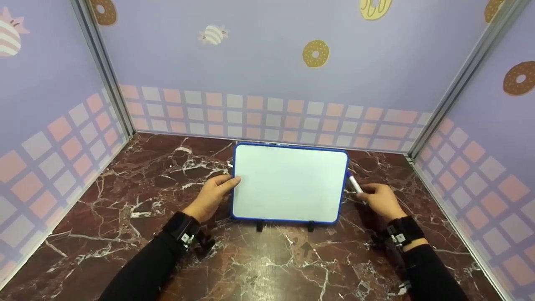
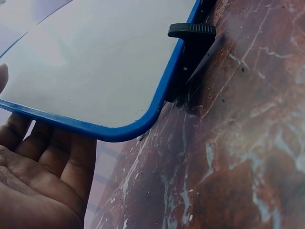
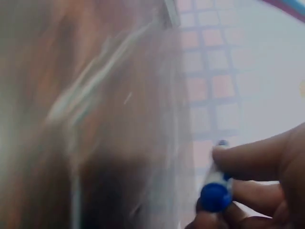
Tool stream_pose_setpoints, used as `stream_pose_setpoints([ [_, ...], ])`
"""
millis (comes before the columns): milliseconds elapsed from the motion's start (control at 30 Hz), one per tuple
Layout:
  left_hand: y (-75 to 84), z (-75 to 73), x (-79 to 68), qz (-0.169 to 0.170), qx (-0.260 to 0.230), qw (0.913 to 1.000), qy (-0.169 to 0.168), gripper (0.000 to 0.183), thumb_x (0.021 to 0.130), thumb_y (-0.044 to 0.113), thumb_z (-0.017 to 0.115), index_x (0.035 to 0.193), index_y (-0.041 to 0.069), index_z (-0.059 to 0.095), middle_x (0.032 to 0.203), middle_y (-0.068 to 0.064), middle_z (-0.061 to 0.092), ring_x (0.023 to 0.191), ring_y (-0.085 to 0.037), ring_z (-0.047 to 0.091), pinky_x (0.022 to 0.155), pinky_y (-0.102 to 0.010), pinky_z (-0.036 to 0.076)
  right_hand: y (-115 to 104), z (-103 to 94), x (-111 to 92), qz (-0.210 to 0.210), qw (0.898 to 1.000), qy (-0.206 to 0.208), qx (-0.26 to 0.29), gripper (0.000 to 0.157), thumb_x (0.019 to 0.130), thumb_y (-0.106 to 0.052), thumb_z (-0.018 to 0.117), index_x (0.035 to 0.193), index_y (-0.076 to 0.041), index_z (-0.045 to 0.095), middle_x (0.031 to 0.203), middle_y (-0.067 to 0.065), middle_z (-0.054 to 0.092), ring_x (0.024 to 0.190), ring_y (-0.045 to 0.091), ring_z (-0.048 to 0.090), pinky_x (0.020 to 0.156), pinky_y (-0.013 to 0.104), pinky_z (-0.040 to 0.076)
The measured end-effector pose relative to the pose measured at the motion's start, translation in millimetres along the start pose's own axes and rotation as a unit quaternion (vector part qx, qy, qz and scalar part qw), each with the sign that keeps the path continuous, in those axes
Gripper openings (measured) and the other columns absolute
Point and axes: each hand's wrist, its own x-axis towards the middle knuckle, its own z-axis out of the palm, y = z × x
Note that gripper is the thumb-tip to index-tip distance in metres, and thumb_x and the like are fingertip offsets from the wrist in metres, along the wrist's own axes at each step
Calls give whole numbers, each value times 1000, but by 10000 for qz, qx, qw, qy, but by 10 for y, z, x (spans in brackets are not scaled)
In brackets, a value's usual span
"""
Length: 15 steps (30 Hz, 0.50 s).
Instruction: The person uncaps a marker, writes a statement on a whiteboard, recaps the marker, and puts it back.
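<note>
A small whiteboard (image 1: 288, 184) with a blue frame leans upright on black feet (image 1: 259, 226) on the marbled table. My left hand (image 1: 211, 196) grips its left edge, thumb on the white face and fingers behind. In the left wrist view those fingers (image 2: 59, 157) reach under the blue rim (image 2: 114, 133). Off the board's right edge, my right hand (image 1: 382, 200) pinches a white marker (image 1: 355, 184) with a blue cap toward the board. The right wrist view shows the marker's blue end (image 3: 216, 197) between thumb and fingers. The board's writing face bears no marks.
The dark red marbled table (image 1: 271, 267) is enclosed by a patterned back wall (image 1: 259, 67) and two side walls. Metal corner posts (image 1: 104, 62) stand at the back left and back right. A black foot (image 2: 190, 31) clips over the board's lower edge.
</note>
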Motion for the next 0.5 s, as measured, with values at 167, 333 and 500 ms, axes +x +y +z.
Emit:
stream_pose_setpoints([
  [167,3,3,10,-8,27,9999,99,23,112,23,68,114,1,74,107,-5,76,99,-18,72,85,-36,63,-218,-66,-81,207,9911,342,1274,49,105,-15,77,147,9,65,115,18,76,83,19,66,65,27,53],
  [333,25,-2,11,51,-84,9995,311,24,112,20,68,120,-2,71,107,-7,74,95,-18,71,80,-32,61,-411,-127,-147,0,9849,546,1643,47,109,-18,73,148,7,65,107,11,74,76,14,63,60,25,52],
  [500,40,1,-5,122,-175,9986,480,26,112,21,68,122,-3,70,110,-8,72,96,-20,70,80,-31,60,-583,-132,-199,-207,9761,825,1999,44,112,-16,70,147,9,63,108,9,70,84,14,64,70,24,56],
])
